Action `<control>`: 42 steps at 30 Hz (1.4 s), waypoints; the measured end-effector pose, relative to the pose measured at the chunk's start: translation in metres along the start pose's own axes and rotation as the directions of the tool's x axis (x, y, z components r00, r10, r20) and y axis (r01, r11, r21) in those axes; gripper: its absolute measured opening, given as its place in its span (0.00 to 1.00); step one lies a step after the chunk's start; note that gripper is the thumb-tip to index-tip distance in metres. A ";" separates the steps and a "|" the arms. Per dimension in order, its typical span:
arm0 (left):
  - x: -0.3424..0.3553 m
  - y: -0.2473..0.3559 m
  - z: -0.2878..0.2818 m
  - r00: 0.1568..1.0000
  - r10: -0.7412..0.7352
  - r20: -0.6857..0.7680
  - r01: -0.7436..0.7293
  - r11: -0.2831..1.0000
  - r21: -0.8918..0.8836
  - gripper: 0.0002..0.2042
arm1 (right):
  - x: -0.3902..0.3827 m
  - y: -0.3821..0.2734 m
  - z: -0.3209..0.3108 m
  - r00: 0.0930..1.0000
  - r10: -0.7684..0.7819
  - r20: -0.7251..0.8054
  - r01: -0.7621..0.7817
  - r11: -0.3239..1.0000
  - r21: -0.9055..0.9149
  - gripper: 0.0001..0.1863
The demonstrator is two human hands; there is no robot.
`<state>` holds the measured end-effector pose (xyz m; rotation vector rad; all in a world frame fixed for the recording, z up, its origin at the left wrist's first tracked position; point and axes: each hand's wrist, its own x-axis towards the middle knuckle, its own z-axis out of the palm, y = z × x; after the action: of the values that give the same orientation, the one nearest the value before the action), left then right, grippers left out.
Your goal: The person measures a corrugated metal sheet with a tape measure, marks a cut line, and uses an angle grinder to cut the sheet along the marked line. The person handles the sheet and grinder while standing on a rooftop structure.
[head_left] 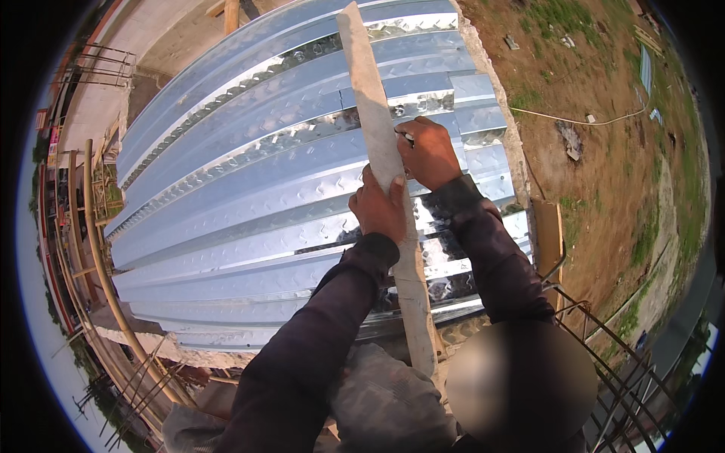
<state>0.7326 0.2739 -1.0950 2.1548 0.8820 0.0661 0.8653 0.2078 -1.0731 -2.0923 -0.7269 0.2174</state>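
A long, narrow wooden board (pixel 370 98) lies across the ribs of shiny corrugated metal decking sheets (pixel 249 181). My left hand (pixel 380 208) grips the board near its middle, with the thumb on its top face and the fingers by its left edge. Just beyond, on the board's right side, my right hand (pixel 429 153) is closed around a small pen-like marker (pixel 405 137). Only a short end of it shows, close to the board's right edge; the fingers cover the rest.
Rough concrete (pixel 495 75) borders the decking on the right, with grassy dirt ground (pixel 581 143) far below. Bare rebar (pixel 612 355) sticks up at the lower right. Wooden poles (pixel 94 219) stand along the left. A blurred round patch covers the lower right.
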 end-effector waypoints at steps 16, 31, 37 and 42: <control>0.003 -0.004 0.006 0.999 0.024 -0.035 -0.024 1.000 -0.006 0.27 | -0.079 -0.021 -0.038 0.978 0.035 0.206 -0.011 0.993 -0.117 0.07; 0.005 -0.017 0.017 0.993 0.052 -0.108 -0.049 0.998 0.028 0.28 | -0.259 -0.082 -0.082 0.894 0.441 -0.077 -0.431 0.895 0.117 0.13; 0.009 -0.021 0.020 0.993 0.035 -0.114 -0.036 0.999 -0.002 0.28 | -0.358 -0.109 0.003 0.866 0.498 -0.049 -0.501 0.862 -0.079 0.41; 0.011 0.008 -0.008 0.997 0.058 -0.054 -0.053 0.994 0.092 0.28 | -0.357 -0.111 0.019 0.818 0.564 -0.110 -0.572 0.819 -0.053 0.50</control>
<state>0.7427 0.2820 -1.0867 2.2718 0.8725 0.1180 0.5204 0.0657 -1.0355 -2.3389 -0.0299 0.4243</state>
